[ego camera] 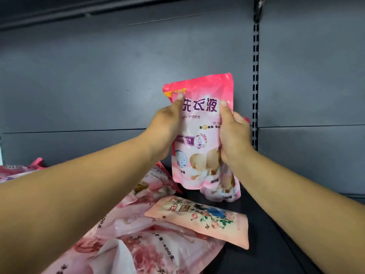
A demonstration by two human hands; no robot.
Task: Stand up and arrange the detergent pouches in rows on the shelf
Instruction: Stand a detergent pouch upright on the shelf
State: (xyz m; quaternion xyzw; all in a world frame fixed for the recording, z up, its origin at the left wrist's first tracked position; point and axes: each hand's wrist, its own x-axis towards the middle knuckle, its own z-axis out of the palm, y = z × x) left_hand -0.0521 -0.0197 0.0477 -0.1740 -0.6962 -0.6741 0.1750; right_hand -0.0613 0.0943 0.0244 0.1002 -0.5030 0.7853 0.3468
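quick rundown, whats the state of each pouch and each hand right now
held pink pouch: upright, gripped by both hands
second pink pouch: upright behind it, mostly hidden
floral peach pouch: lying flat
pile of pink pouches: lying flat, overlapping
left hand: gripping pouch's left edge
right hand: gripping pouch's right edge

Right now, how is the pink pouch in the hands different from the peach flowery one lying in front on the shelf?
The held pink pouch is upright, gripped by the left hand and right hand; the peach floral pouch lies flat and untouched. The held one is bright pink with large purple characters; the flat one is pale peach with roses and a blue flower. Both are sealed soft pouches.
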